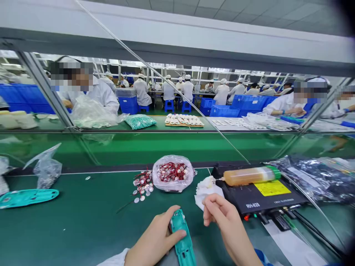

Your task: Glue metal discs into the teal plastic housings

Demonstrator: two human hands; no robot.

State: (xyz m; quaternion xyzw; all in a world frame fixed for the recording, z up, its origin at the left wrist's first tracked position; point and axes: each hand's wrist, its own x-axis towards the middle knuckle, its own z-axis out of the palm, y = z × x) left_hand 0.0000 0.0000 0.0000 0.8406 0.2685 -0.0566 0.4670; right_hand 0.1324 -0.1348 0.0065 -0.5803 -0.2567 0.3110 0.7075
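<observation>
My left hand is closed around a teal plastic housing half, its hollow side facing up. To the right of it, my right hand is raised with the fingertips drawn together in a pinch; whatever may be between them is too small or hidden to see. Just beyond those fingertips lies a crumpled white tissue. Farther off, an open clear plastic bag is full of small silvery discs with red wires. More such wired discs lie loose on the green mat, left of the bag.
A syringe of amber fluid rests on a black RH-928 box with cables. Plastic-wrapped parts lie beyond it. Another teal housing and a clear bag are on the left. Co-workers sit across the green belt.
</observation>
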